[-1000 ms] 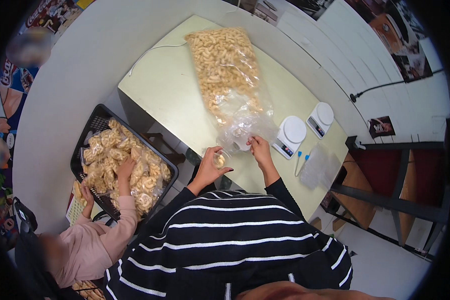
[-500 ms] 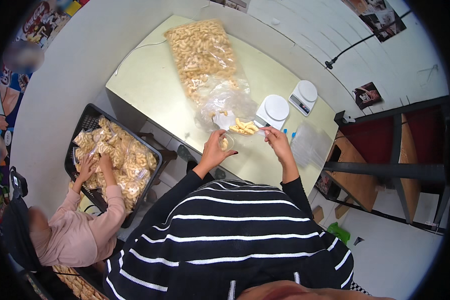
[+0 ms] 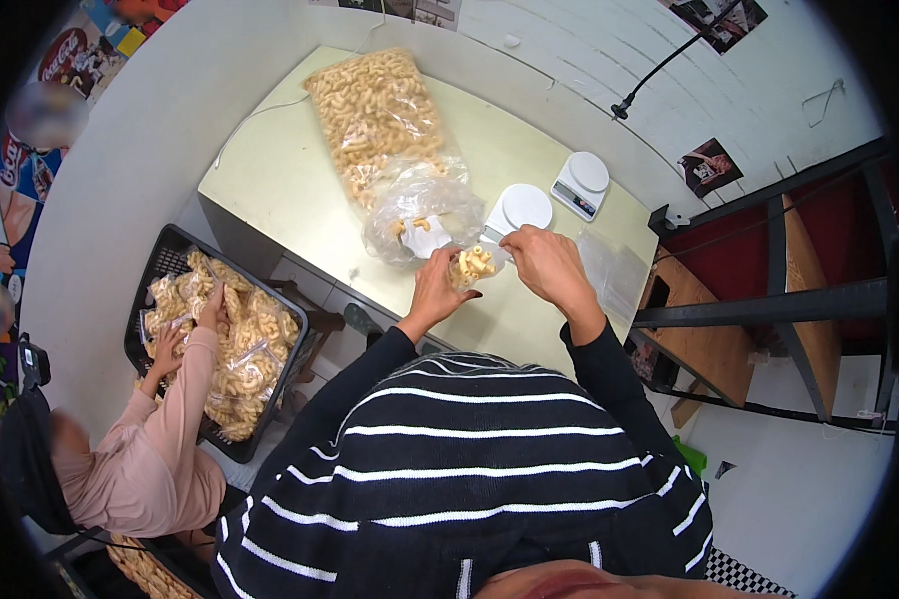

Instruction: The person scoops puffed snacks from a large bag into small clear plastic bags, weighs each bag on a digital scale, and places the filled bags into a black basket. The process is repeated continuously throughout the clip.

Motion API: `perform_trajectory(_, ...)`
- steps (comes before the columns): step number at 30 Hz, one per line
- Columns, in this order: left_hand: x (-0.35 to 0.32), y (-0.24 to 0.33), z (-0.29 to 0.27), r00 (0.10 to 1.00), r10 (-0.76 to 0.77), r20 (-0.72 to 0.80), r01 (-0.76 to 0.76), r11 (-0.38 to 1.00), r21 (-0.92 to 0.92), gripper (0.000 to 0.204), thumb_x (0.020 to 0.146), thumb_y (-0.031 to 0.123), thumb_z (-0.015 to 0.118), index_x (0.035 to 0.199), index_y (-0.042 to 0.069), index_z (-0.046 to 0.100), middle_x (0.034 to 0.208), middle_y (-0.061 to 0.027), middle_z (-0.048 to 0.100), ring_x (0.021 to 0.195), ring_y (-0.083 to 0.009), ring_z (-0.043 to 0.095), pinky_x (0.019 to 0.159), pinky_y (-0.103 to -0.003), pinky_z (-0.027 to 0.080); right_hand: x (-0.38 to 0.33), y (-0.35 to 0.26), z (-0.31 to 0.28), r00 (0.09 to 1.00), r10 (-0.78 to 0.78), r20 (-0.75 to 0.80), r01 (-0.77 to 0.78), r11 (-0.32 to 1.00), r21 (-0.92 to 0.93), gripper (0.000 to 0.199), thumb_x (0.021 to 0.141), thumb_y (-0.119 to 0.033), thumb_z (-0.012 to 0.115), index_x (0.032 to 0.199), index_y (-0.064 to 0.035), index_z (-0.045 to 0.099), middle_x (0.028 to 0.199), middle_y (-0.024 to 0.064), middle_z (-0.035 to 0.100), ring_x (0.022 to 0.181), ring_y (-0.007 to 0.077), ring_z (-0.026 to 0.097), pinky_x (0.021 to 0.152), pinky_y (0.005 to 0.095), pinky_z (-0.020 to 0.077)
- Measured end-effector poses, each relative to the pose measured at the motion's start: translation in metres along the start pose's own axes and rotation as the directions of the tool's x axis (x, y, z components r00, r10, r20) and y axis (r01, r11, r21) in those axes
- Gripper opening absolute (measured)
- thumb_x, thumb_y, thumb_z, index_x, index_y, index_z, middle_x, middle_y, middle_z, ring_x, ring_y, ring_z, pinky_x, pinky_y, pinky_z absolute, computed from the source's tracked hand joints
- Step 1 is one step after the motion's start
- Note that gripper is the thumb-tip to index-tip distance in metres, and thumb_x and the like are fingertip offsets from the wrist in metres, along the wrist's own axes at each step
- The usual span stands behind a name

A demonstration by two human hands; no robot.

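My left hand [image 3: 437,290] is closed round a small, clear plastic bag [image 3: 462,282], its mouth held round. Curled macaroni pieces [image 3: 475,264] sit at that mouth. Close on the right, my right hand [image 3: 552,268] grips the handle of a spoon [image 3: 505,248], tipped over the bag; most of the spoon is hidden by the fingers and the macaroni. Just beyond both hands lies the crumpled open end of a large clear sack [image 3: 380,120] of macaroni, with a few loose pieces [image 3: 410,226] inside it.
Two white kitchen scales [image 3: 525,208] [image 3: 581,184] stand on the pale table [image 3: 270,150]. Flat clear bags [image 3: 609,270] lie at its right end. On the left, a co-worker [image 3: 150,459] reaches into a black crate [image 3: 295,369] of filled bags. Dark shelving [image 3: 769,314] stands right.
The spoonful of macaroni, level beside the bag before, is now tipped at its mouth. My right hand has moved left and turned over. The co-worker's hands have shifted in the crate.
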State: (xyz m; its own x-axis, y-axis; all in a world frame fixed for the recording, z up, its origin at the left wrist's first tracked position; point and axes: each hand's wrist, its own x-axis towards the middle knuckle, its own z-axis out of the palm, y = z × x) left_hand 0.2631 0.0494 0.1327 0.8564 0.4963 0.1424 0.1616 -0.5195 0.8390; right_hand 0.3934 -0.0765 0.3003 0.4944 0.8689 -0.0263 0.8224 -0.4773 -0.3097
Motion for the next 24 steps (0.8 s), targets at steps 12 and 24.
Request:
perform_trajectory(12, -0.001, -0.006, -0.006, 0.999, -0.034, -0.006, 0.033, 0.996, -0.082, 0.082, 0.056, 0.022, 0.092, 0.123, 0.002, 0.048, 0.117, -0.0151, 0.055, 0.109, -0.032, 0.058, 0.09, -0.04, 0.048, -0.001, -0.014, -0.001, 0.998, -0.028, -0.056, 0.027, 1.0, -0.01, 0.02, 0.085, -0.011, 0.054, 0.091, -0.005, 0.071, 0.086, 0.0145, 0.066, 0.079, 0.0345, 0.065, 0.07, 0.0447, 0.0511)
perform_trajectory(24, 0.015, -0.015, -0.014, 0.992, -0.121, 0.031, 0.125, 0.963, -0.238, 0.095, 0.059, 0.023, 0.091, 0.132, -0.005, 0.037, 0.114, -0.0202, 0.057, 0.107, -0.0351, 0.058, 0.091, -0.041, 0.047, 0.011, -0.02, 0.013, 0.995, 0.071, -0.077, -0.066, 0.996, 0.066, 0.02, 0.088, -0.015, 0.054, 0.093, -0.006, 0.072, 0.091, 0.0148, 0.068, 0.083, 0.0355, 0.065, 0.075, 0.0453, 0.0512)
